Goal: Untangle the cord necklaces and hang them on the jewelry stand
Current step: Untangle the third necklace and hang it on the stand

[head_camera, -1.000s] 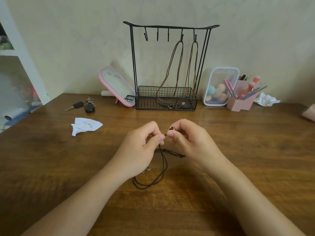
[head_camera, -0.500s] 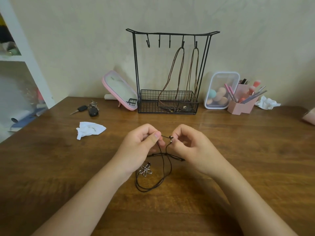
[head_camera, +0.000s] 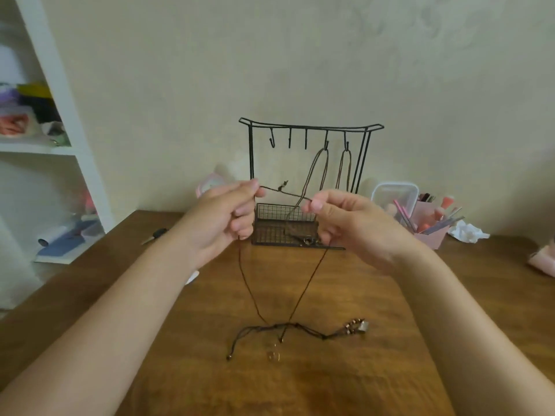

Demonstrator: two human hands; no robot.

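The left hand (head_camera: 223, 219) at 9 o'clock and the right hand (head_camera: 350, 223) at 3 o'clock pinch the cord necklace (head_camera: 300, 196) between closed fingers (head_camera: 315, 204), its loop hanging down.

hands: left hand (head_camera: 228, 211), right hand (head_camera: 339, 217) raised off worktop | cord necklace (head_camera: 285, 193) now stretched between them, loop hanging | second necklace (head_camera: 356, 327) now uncovered
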